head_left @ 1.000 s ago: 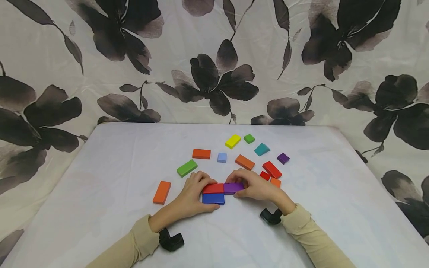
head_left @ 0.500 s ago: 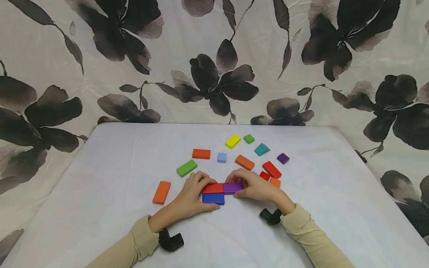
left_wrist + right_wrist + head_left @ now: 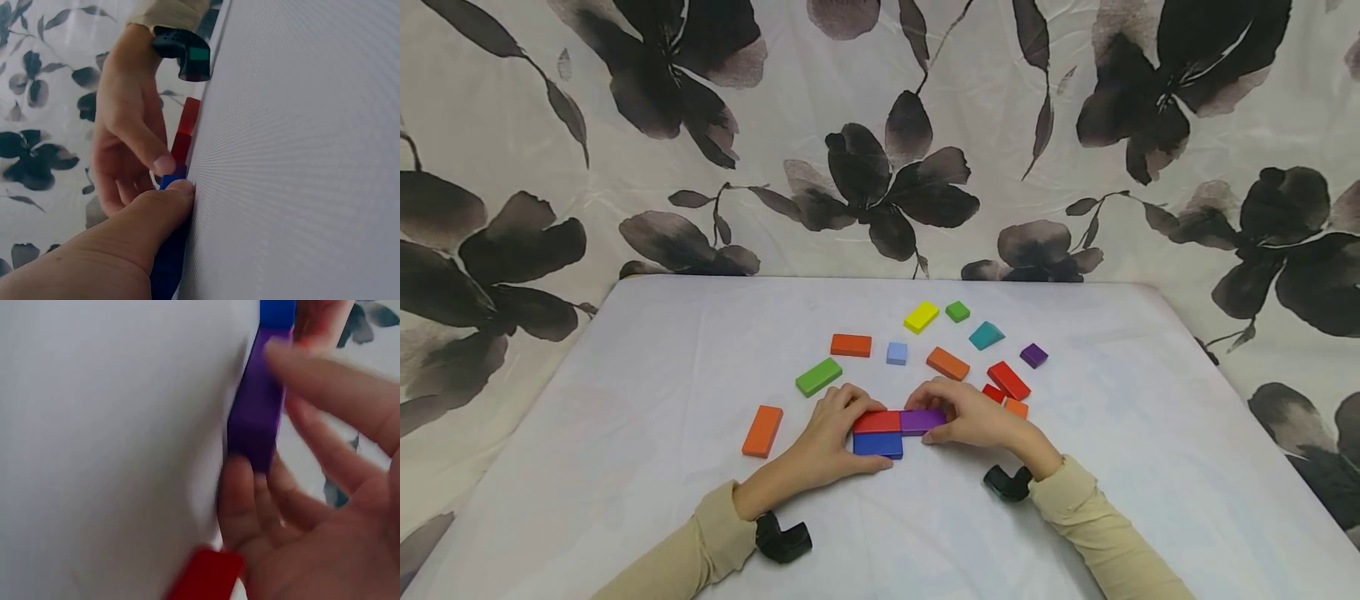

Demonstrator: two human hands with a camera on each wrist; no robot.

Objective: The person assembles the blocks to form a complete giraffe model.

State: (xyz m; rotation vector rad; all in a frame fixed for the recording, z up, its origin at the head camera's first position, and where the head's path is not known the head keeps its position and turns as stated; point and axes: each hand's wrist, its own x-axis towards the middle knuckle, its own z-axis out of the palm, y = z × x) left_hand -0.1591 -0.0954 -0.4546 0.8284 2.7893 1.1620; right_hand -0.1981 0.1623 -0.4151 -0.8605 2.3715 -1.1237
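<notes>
On the white table a red block (image 3: 877,422) lies against the far long side of a blue block (image 3: 877,446). A purple block (image 3: 922,422) meets the red one end to end on its right. My left hand (image 3: 837,437) grips the red and blue pair, fingers at the far side and thumb (image 3: 181,187) along the blue block's near side. With my right hand (image 3: 973,417) I hold the purple block, thumb on its near side and a fingertip (image 3: 237,481) at its right end, as the right wrist view shows.
Several loose blocks lie beyond the hands, among them yellow (image 3: 921,317), teal (image 3: 987,335) and light blue (image 3: 897,353) ones. Left of the left hand is an orange block (image 3: 762,431). Close by the right hand are a red block (image 3: 1008,380) and smaller red and orange pieces.
</notes>
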